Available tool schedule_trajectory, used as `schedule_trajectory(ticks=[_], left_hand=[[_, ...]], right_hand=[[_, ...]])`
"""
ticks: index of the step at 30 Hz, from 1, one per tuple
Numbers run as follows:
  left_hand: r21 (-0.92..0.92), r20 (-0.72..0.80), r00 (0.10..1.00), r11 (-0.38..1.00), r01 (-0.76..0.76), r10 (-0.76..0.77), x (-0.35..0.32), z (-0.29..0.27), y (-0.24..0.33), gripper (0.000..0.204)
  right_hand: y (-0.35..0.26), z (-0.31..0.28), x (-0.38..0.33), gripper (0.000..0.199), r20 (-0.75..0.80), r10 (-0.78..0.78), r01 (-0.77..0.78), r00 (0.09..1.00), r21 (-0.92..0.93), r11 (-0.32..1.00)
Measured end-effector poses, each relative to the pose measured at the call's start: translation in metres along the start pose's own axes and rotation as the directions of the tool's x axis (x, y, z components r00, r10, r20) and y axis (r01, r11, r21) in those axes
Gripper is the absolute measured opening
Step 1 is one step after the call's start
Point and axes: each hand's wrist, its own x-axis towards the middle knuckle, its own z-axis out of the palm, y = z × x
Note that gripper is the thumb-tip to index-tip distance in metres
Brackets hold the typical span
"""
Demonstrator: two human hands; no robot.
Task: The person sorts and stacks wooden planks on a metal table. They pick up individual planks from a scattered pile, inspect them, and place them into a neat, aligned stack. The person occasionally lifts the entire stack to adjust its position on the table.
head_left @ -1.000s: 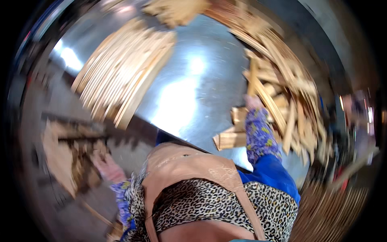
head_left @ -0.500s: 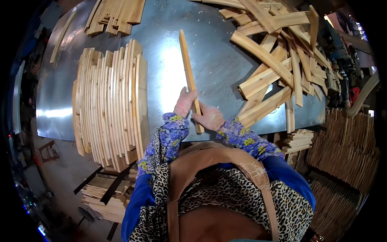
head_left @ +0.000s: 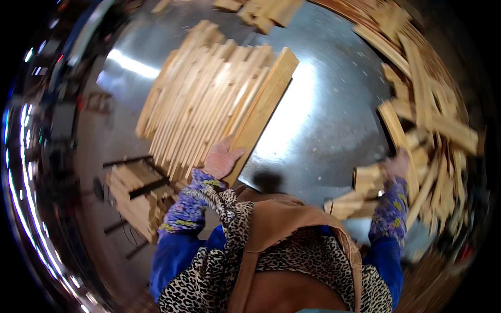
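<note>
The left hand [head_left: 222, 159] holds a wooden plank [head_left: 263, 107] in its grip against the stacked slats [head_left: 201, 99] on the table [head_left: 323, 104]. The right hand [head_left: 399, 164] reaches into the right-side heap [head_left: 433, 125]; its grip cannot be told.

Shiny metal table [head_left: 323, 104] — stacked wooden slats [head_left: 203, 99], jumbled slat pile [head_left: 428, 120]

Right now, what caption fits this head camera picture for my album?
Left hand lays a wooden slat against the neat stack on the metal table; right hand reaches the loose pile.
</note>
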Motion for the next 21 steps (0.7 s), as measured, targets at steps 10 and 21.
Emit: schedule_trajectory(ticks=[10,21], left_hand=[[0.082,-0.249,0.96,0.985,0.152,-0.127,-0.014,-0.149,-0.012,0.068],[0.373,-0.371,0.923,0.895,0.247,-0.1,0.104,-0.262,-0.159,0.061]], right_hand=[[0.028,0.003,0.074,0.104,0.196,-0.061,0.065,0.979,-0.01,0.998],[-0.314,0.06,0.001,0.072,0.514,-0.459,-0.413,0.725,0.857,0.307]])
